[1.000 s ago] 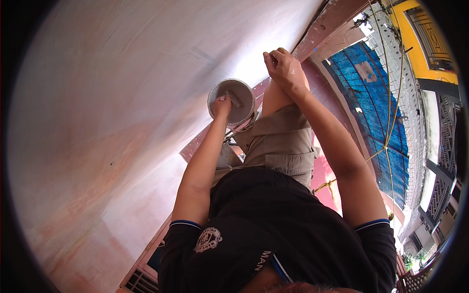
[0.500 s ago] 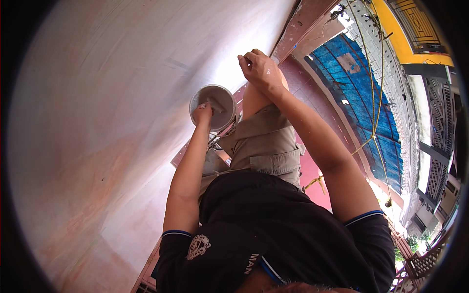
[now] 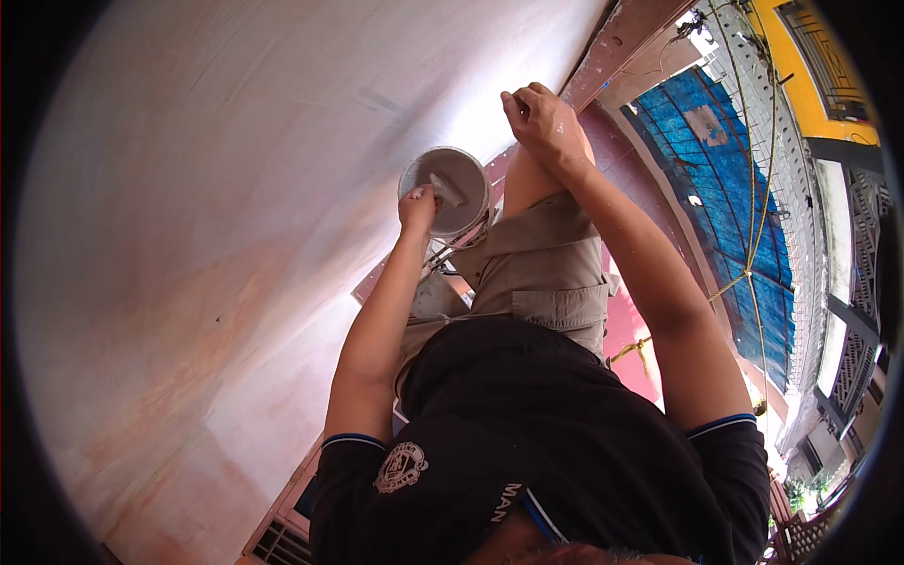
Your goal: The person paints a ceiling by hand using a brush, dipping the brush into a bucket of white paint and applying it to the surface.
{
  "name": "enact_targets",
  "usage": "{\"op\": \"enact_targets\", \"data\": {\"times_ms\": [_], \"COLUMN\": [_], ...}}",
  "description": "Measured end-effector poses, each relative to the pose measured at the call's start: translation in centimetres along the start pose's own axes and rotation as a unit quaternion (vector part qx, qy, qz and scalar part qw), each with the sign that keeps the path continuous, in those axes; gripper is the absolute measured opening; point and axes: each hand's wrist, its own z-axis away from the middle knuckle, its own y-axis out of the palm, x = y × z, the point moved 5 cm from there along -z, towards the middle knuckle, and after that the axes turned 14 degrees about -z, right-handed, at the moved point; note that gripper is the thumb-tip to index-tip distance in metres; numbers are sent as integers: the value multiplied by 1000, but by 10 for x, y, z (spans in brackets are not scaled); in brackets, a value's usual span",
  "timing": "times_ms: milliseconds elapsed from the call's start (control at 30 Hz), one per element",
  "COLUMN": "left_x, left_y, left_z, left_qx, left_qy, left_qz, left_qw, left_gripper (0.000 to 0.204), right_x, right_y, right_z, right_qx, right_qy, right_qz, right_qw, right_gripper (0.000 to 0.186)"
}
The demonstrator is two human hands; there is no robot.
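My left hand point(image 3: 417, 208) is closed at the near left side of a round grey bucket point(image 3: 483, 212), its fingers reaching over the rim. Beside those fingertips, inside the bucket, shows a short pale flat scraper-like tool point(image 3: 449, 191); its handle is hidden, apparently in my grip. Above my bare knee, close to the pale wall point(image 3: 235, 188), is my right hand point(image 3: 546, 121). Its fingers are curled in, with white specks on the back of the hand. Whatever those fingers hold, if anything, is hidden from view.
The patchy pink-white wall rises along my left. A reddish frame point(image 3: 621, 52) edges its far end. On the right, yellow rope point(image 3: 750, 268) is strung before a blue sheet roof point(image 3: 716, 179). Below me shows a reddish floor point(image 3: 626, 330).
The whole view has shifted, so my hands, bucket and body sit farther right in the picture. My left hand has drawn slightly outward toward the bucket's rim; my right hand stays curled.
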Motion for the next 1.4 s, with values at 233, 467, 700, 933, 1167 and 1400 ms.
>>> {"op": "enact_targets", "data": {"times_ms": [233, 467, 700, 933, 1167, 1400], "left_x": [1, -1, -10, -6, 6, 8], "left_y": [0, 0, -29, -74, -114, -165], "left_z": [-18, -14, 35, 70, 95, 156], "left_qx": [-51, -22, 28, 94, 165, 156], "left_qy": [15, -3, 21, 52, 93, 261], "left_qz": [-10, -24, 117, 233, 365, 402], "left_qw": [999, 999, 992, 967, 911, 864], "left_gripper": [27, 33, 37, 40, 37, 36], "right_x": [9, 8, 8, 8, 19, 12], "right_y": [2, 3, -1, 0, 4, 10], "right_z": [-2, 0, 3, 0, -8, -1], "right_qx": [-2, 7, 9, -7, 12, 30], "right_qy": [-2, 14, 23, 6, -39, -109], "right_qz": [-12, -8, -14, -12, 10, 31], "right_qw": [1000, 1000, 1000, 1000, 999, 993], "right_gripper": [33, 31, 32, 32, 30, 32]}}
